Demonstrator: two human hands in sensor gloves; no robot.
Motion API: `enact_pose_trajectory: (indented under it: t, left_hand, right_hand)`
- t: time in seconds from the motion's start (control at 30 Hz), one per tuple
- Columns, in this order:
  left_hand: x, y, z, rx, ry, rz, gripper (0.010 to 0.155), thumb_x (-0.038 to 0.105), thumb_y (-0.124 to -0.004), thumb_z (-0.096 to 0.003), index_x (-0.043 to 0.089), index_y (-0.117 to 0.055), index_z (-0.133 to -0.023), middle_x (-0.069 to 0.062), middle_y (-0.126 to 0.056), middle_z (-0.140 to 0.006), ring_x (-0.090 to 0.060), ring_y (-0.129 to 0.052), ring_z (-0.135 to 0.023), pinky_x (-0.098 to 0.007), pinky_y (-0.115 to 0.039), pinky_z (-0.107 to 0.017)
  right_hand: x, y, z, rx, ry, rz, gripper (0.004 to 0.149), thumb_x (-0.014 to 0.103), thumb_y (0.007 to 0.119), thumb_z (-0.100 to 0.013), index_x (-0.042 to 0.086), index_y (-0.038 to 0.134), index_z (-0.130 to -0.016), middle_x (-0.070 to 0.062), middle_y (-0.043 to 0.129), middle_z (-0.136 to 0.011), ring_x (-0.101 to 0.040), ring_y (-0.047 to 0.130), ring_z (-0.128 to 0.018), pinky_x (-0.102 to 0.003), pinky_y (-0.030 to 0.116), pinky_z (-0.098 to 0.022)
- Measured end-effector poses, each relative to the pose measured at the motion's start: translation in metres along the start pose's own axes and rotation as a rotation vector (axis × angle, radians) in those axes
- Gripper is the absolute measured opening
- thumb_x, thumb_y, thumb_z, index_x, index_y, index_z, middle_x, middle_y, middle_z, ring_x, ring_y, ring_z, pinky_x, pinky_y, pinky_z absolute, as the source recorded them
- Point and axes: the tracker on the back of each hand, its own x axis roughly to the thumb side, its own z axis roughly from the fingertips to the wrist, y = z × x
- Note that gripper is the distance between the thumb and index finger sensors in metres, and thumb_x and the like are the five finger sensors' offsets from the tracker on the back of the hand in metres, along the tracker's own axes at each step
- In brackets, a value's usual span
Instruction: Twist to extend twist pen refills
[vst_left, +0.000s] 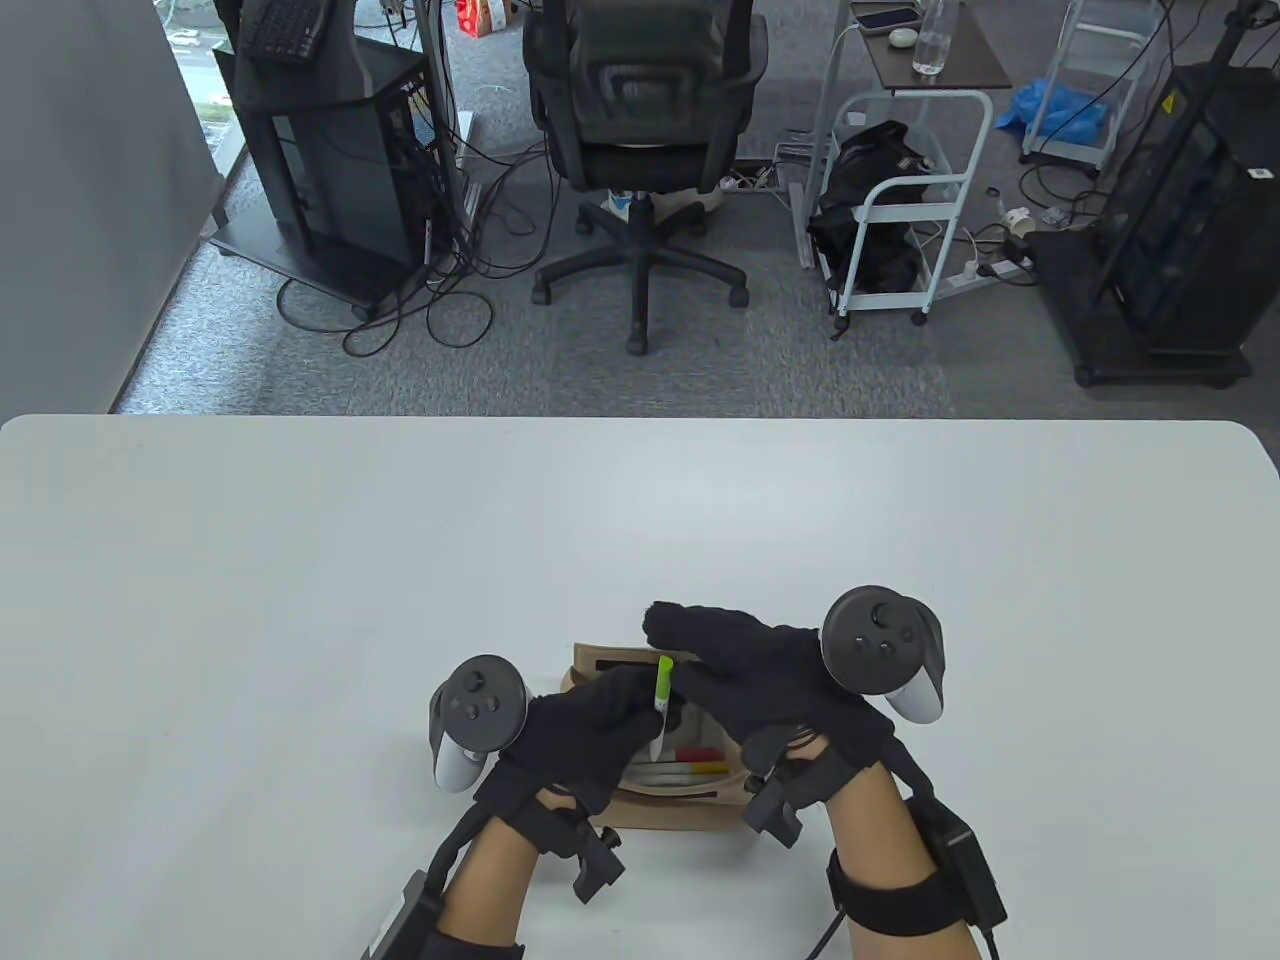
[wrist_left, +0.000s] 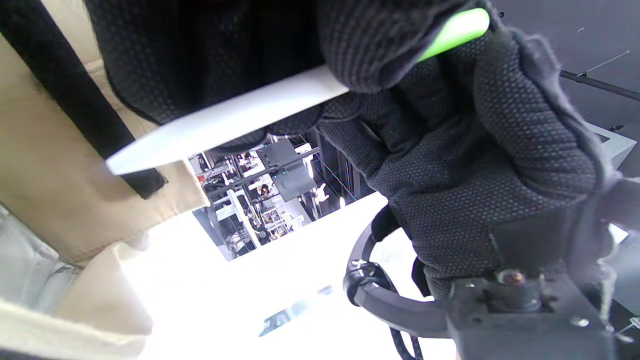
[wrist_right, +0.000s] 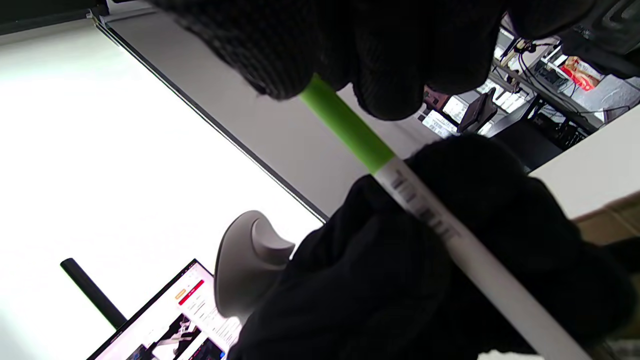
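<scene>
A twist pen with a white barrel and a green end stands nearly upright above a cardboard box. My left hand grips the white barrel. My right hand pinches the green end; the pen also shows in the right wrist view. The white tip points down toward the box. More pens with red and yellow ends lie in the box, partly hidden by my hands.
The box sits near the front edge of the white table. Its beige wall with a black strip shows in the left wrist view. An office chair and carts stand beyond the table's far edge.
</scene>
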Motion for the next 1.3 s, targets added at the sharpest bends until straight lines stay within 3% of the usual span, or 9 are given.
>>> enact_pose_trajectory:
  t: [0.17, 0.43, 1.3]
  left_hand:
    - [0.0007, -0.0014, -0.0005, -0.015, -0.002, 0.006, 0.051, 0.029, -0.077, -0.0445, 0.008, -0.081, -0.091, -0.019, -0.087, -0.087, -0.038, -0.097, -0.073, -0.053, -0.083, -0.055]
    - [-0.0009, -0.0019, -0.0009, -0.024, 0.001, 0.022, 0.051, 0.029, -0.078, -0.0443, 0.009, -0.081, -0.091, -0.019, -0.087, -0.086, -0.037, -0.098, -0.073, -0.053, -0.083, -0.055]
    - [-0.0031, -0.0065, -0.0027, -0.071, 0.005, 0.027, 0.05, 0.03, -0.079, -0.0443, 0.008, -0.082, -0.09, -0.019, -0.089, -0.085, -0.037, -0.099, -0.072, -0.053, -0.084, -0.054]
  right_hand:
    - [-0.0052, 0.0078, -0.0044, 0.049, 0.006, -0.01, 0.057, 0.024, 0.081, -0.049, 0.001, 0.072, -0.1, -0.026, 0.08, -0.098, -0.054, 0.072, -0.088, -0.075, 0.058, -0.063]
    - [-0.0089, 0.0083, -0.0061, 0.032, -0.009, -0.051, 0.048, 0.023, 0.083, -0.048, 0.007, 0.082, -0.093, -0.022, 0.088, -0.091, -0.051, 0.075, -0.087, -0.074, 0.06, -0.063]
    - [-0.0083, 0.0004, -0.0025, -0.071, -0.005, 0.119, 0.049, 0.039, 0.099, -0.039, 0.01, 0.093, -0.077, -0.015, 0.099, -0.073, -0.046, 0.083, -0.079, -0.071, 0.064, -0.061]
